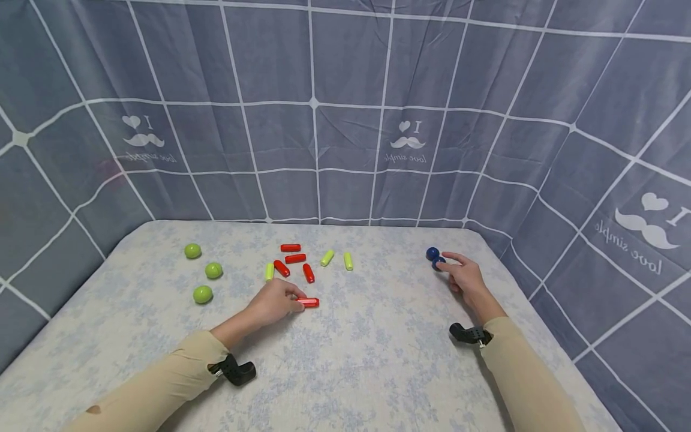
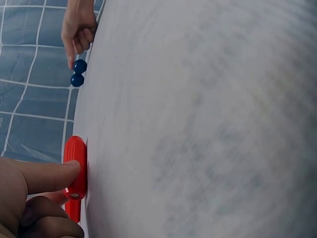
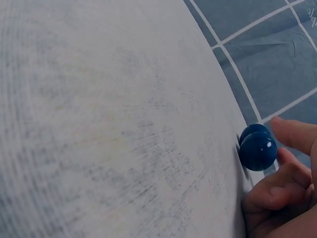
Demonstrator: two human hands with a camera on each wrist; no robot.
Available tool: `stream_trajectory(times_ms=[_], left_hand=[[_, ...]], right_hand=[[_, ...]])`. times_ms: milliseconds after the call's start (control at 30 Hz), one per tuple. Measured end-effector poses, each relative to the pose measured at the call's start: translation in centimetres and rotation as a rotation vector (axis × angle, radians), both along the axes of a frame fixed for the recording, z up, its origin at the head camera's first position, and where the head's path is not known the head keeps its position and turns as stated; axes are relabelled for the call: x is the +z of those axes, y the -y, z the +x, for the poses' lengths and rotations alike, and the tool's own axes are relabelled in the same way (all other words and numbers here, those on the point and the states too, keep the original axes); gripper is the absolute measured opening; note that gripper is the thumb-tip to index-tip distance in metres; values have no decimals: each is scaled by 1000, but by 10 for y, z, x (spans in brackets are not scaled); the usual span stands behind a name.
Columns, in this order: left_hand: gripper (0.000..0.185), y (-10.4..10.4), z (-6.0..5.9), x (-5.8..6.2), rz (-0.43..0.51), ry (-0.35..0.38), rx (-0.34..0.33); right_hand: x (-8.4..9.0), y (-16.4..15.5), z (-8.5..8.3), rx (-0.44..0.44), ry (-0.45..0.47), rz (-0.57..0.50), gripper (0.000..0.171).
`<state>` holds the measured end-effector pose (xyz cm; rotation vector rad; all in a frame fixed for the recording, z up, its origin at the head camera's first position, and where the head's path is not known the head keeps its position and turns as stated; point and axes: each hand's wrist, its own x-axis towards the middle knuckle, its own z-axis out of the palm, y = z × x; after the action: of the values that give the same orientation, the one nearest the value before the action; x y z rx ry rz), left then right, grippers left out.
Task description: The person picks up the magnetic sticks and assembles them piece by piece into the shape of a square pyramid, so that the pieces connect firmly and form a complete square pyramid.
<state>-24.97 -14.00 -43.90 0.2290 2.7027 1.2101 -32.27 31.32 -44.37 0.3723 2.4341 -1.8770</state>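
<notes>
My left hand (image 1: 278,302) pinches one end of a short red ridged stick (image 1: 309,302) on the table. Its thumb lies along the stick's side in the left wrist view. Beyond that hand lie several more red sticks (image 1: 295,258). My right hand (image 1: 465,277) is beside two dark blue balls (image 1: 432,253) that sit close together. In the right wrist view, its forefinger is extended and apart from the nearer blue ball (image 3: 258,151), while another fingertip shows right by that ball. Whether that fingertip touches it, I cannot tell.
Three green balls (image 1: 213,270) sit at the table's left. Three yellow-green cylinders (image 1: 348,261) lie around the red sticks, one standing close to the left hand. A patterned cloth covers the table (image 1: 367,360). Blue-grey checked curtains (image 1: 351,138) hang behind and at both sides.
</notes>
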Motion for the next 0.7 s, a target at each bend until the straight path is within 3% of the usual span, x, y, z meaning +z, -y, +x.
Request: stream_trajectory(times_ms=[233,700], left_hand=[[15,-5,1,1,3,-12,-19],[14,-8,-1,-1,4,-11,-25]], right_hand=[[-3,-2,-3,-22,29,7,62],[-5,4,-13,-44,67,133,62]])
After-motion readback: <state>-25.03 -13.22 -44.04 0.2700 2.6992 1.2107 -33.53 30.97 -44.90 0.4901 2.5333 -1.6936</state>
